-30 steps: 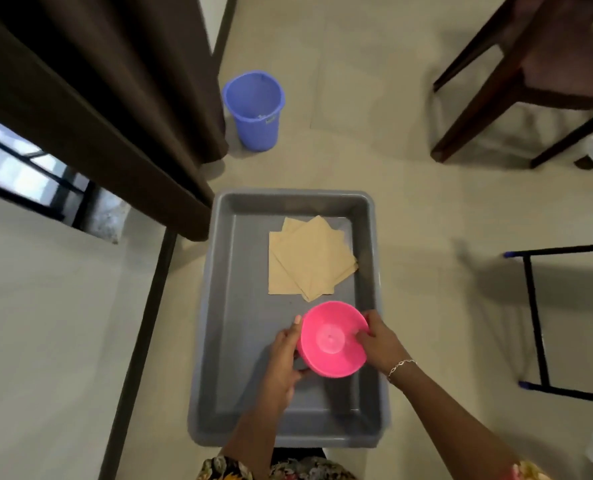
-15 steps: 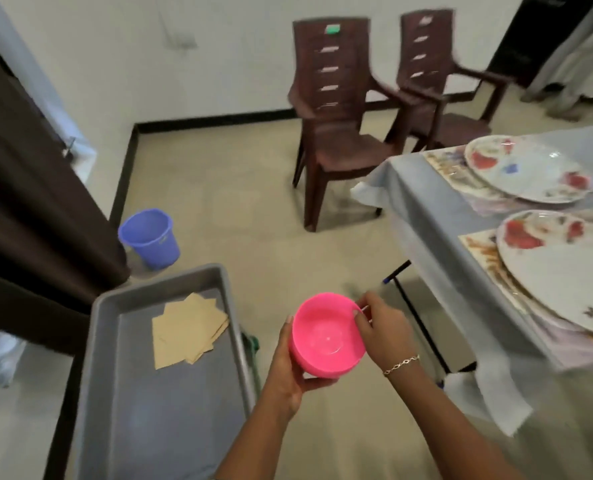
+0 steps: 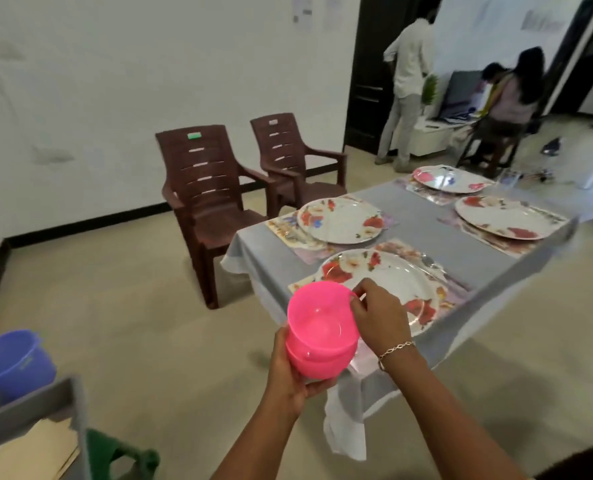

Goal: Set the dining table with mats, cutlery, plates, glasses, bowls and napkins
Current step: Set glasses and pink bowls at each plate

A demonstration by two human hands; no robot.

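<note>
A stack of pink plastic bowls (image 3: pixel 317 336) is held in the air in front of the dining table (image 3: pixel 426 237). My left hand (image 3: pixel 290 372) cups the stack from below and the side. My right hand (image 3: pixel 378 315) pinches the rim of the top bowl at its right edge. The table has a grey cloth and several floral plates on patterned mats; the nearest plate (image 3: pixel 392 282) lies just behind my right hand. Cutlery (image 3: pixel 430 262) lies beside that plate.
A grey tray (image 3: pixel 45 407) with brown paper napkins (image 3: pixel 42 448) sits at the lower left, a blue bucket (image 3: pixel 9 362) behind it. Two brown plastic chairs (image 3: pixel 205 199) stand by the wall. Several people stand at the far right back.
I lifted the pink bowls out of the grey tray and turned right toward the dining table. The tray has slid to the lower left of view; the plates now lie ahead.
</note>
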